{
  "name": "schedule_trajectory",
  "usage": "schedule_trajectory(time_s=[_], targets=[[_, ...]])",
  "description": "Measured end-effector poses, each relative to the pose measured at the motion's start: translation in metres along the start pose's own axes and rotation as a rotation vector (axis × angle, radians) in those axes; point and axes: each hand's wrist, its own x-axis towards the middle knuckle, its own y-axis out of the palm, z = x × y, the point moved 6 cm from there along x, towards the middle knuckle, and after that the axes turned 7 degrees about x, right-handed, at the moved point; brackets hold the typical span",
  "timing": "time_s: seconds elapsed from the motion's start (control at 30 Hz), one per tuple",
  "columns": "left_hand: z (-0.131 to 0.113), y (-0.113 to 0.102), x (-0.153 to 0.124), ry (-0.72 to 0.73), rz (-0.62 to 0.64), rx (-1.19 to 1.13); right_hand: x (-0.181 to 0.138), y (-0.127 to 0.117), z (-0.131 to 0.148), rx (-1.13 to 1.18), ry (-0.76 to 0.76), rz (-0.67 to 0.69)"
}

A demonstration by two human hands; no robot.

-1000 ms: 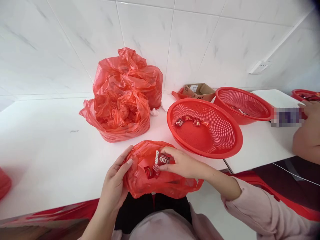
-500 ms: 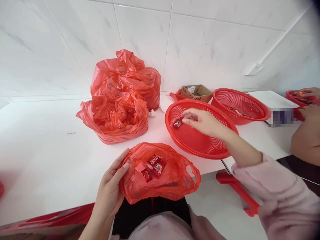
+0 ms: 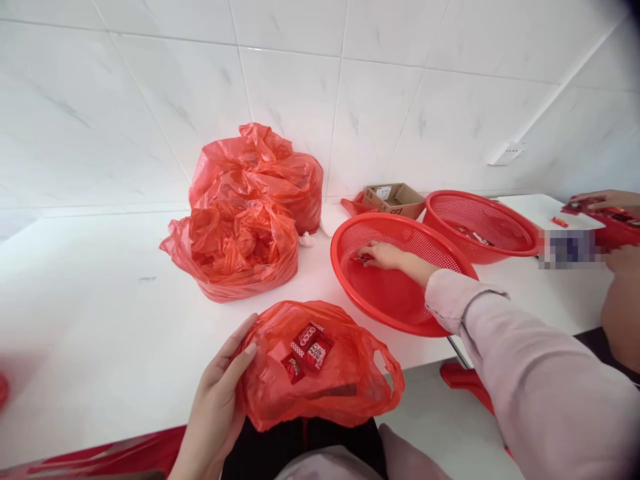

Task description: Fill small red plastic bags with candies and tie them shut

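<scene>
My left hand [image 3: 223,380] grips the edge of a red plastic bag [image 3: 350,360], thumb inside and fingers outside. The bag's mouth gapes open, with a handle loop hanging at its right. Inside it lie several small red wrapped packets [image 3: 310,343]. Down in the nearer red plastic basket [image 3: 400,310] is my right hand [image 3: 383,255], its fingertips closed around a small dark red packet [image 3: 360,259] near the basket's left wall. The fingers partly cover that packet.
Two full red plastic bags [image 3: 235,280] stand against the tiled wall. A small cardboard box [image 3: 395,199] sits behind the baskets. A second red basket [image 3: 480,220] holds a few packets. At far right, another person's hand [image 3: 613,200] is over red packets.
My right hand has gone lower into the near basket, closing on the packet there. My left hand still holds the bag. The view has tilted up slightly.
</scene>
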Motion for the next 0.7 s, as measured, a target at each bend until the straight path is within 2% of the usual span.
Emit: schedule_trajectory(time_s=[0.1,0.23,0.33,0.4,0.47,0.57,0.63,0.7], targets=[[0.000,0.001,-0.001,-0.003,0.006,0.003,0.004,-0.011,-0.007,0.057,0.031,-0.018],[0.001,-0.002,-0.001,-0.005,-0.001,0.018,-0.002,-0.045,-0.028,0.163,0.121,-0.132],[0.001,-0.003,-0.001,-0.006,0.000,0.024,-0.017,-0.061,-0.041,0.268,0.162,-0.109],[0.001,-0.002,-0.001,-0.014,0.011,0.021,-0.032,-0.067,-0.035,0.350,0.149,-0.072],[0.001,-0.001,-0.001,-0.015,0.019,0.014,-0.050,-0.072,-0.010,0.438,0.097,-0.062],[0.001,0.002,0.001,0.008,0.023,0.015,-0.083,-0.071,0.064,0.623,-0.066,0.024],[0.000,0.003,0.002,0.032,0.017,0.023,-0.106,-0.055,0.124,0.656,-0.189,0.235],[-0.001,0.007,0.002,0.047,0.026,0.024,-0.124,-0.033,0.173,0.619,-0.249,0.449]])
